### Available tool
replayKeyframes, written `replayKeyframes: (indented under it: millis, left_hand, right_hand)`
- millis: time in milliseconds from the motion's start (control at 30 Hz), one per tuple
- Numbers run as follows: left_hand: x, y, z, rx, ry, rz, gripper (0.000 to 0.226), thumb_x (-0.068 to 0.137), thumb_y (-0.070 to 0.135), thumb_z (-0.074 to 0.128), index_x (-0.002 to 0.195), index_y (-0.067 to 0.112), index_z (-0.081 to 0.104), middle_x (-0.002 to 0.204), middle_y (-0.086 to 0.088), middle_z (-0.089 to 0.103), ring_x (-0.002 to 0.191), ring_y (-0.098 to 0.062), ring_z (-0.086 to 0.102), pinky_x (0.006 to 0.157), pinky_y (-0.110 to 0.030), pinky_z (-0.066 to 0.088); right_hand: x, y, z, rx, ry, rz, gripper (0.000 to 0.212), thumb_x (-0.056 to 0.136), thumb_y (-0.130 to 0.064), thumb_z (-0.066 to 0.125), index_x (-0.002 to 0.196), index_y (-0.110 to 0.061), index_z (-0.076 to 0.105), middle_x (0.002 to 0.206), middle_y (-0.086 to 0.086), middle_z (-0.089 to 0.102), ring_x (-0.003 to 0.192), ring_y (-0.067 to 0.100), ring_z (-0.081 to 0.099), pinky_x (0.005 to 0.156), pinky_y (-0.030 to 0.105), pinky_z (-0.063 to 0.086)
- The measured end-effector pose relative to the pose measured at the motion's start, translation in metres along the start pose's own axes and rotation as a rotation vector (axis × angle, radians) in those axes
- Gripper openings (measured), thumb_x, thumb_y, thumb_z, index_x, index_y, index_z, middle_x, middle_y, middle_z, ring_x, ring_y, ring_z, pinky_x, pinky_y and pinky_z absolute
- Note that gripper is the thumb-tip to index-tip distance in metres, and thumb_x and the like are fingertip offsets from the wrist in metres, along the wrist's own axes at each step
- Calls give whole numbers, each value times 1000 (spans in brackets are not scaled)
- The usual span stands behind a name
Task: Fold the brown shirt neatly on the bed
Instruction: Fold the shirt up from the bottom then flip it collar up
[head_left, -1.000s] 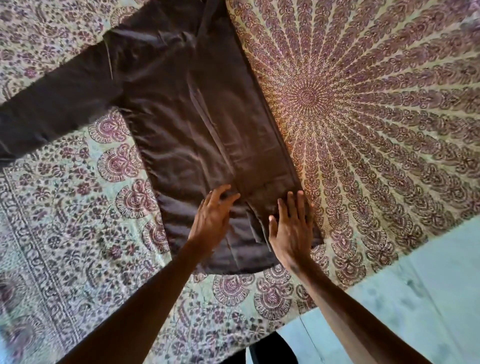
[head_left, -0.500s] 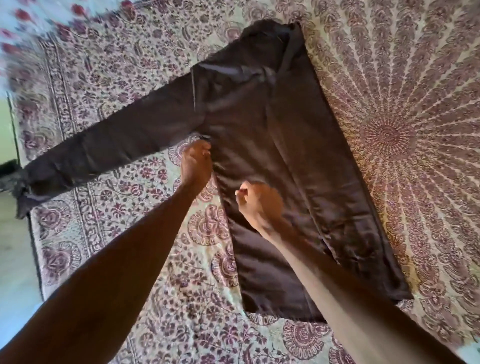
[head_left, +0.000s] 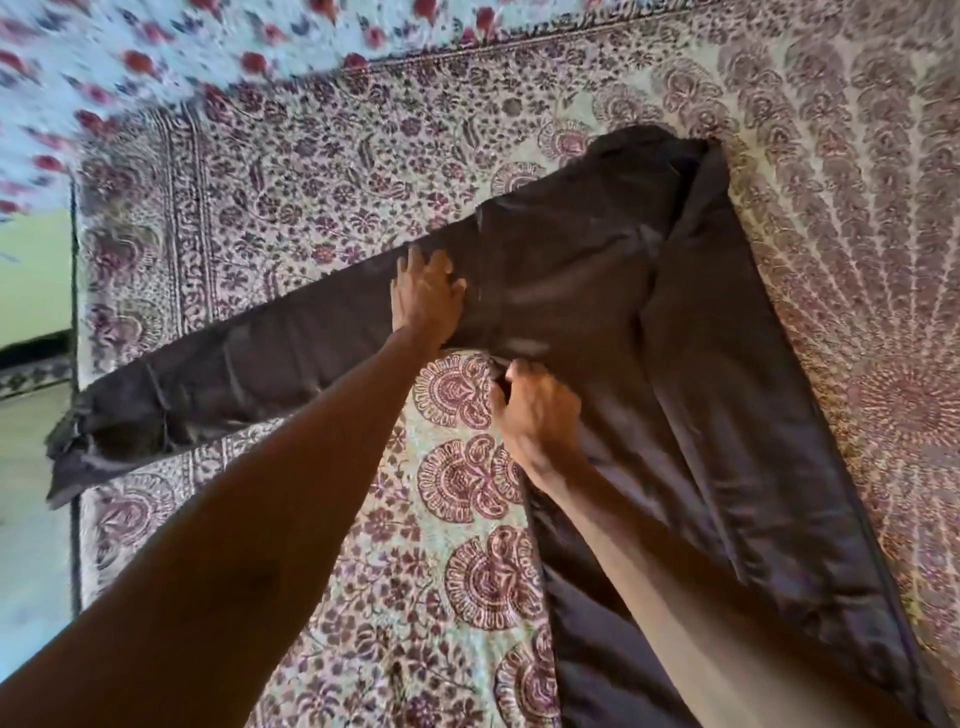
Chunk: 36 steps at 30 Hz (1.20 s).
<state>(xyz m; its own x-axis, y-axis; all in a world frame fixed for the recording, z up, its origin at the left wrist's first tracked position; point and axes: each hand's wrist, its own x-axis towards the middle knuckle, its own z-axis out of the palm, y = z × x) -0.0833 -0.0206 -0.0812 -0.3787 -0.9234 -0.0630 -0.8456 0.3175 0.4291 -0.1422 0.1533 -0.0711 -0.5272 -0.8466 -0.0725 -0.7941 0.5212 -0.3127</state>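
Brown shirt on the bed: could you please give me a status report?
Left grip flat on sleeve. Right grip pinching brown shirt at underarm. Sleeve outstretched; no obstruction seen.

The shirt (head_left: 701, 364) lies on the bed (head_left: 311, 182), sleeve (head_left: 260, 364) stretched left past the edge. Left hand (head_left: 426, 296) rests on the sleeve; right hand (head_left: 540, 415) grips the underarm.

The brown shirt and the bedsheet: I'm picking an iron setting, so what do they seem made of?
The brown shirt: thin woven cloth with a soft sheen, perhaps cotton or a blend; pale highlights and fine creases show. The bedsheet: matte printed cloth, probably cotton; no shine, dense floral print.
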Motion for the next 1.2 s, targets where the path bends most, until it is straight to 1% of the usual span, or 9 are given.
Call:
replayKeyframes:
  millis: [133,200,300,400,467,567,633,900,1200]
  left_hand:
    - [35,-1,-1,17,-65,-55,65,89,42,58,144,20,33,149,-6,33,140,-30,27,112,-50,22]
    - [49,3,-4,10,-61,-138,68,90,47,54,146,18,28,147,-8,38,139,-31,28,113,-51,15]
    - [69,13,-9,-67,-109,-240,54,89,54,52,129,18,49,123,-5,62,123,-26,51,113,-54,19]
    - [80,31,-16,-172,-194,-169,41,87,51,58,101,13,67,88,-1,67,81,-19,64,77,-31,51]
    - [85,54,-19,-266,-212,-152,34,90,39,60,94,7,68,76,-3,60,65,-14,55,53,-22,42]
    - [100,105,-16,-558,-133,-275,24,90,30,61,96,8,70,88,-12,66,80,-24,63,66,-27,51]
    - [107,142,-8,-623,-180,-334,17,91,28,60,93,13,68,90,-9,63,79,-20,60,58,-15,48]
    - [104,238,49,-559,-282,-280,42,96,26,54,130,1,52,131,-15,55,121,-26,54,77,-15,39]
    - [99,252,79,-541,-201,-316,27,94,32,58,109,12,67,106,-12,65,99,-25,61,83,-27,50]
  right_hand:
    - [2,3,5,-49,58,-106,18,73,-27,77,76,-14,65,66,4,65,54,25,65,41,28,46]
    - [6,9,5,41,45,-138,13,78,-25,72,78,-13,66,69,6,68,58,28,67,45,30,48]
    - [13,22,-1,243,-59,29,21,87,-33,57,84,-14,66,77,4,72,74,29,68,60,35,52]
    - [15,38,-18,446,3,145,15,89,-30,58,87,-17,67,79,3,75,76,27,70,64,34,51]
    - [13,49,-32,519,66,167,11,90,-25,59,88,-15,65,78,5,74,75,29,70,62,36,51]
    - [10,75,-53,553,149,236,9,93,-19,58,95,-12,63,79,10,74,74,33,70,58,40,51]
    - [11,94,-65,532,192,294,9,95,-16,55,99,-11,62,82,13,74,75,35,70,58,39,49]
    - [25,177,-80,424,145,511,16,100,-20,46,107,-12,58,95,18,71,90,40,66,67,41,47]
    - [30,203,-75,351,61,547,19,101,-25,45,112,-16,57,98,13,70,92,37,66,65,35,38]
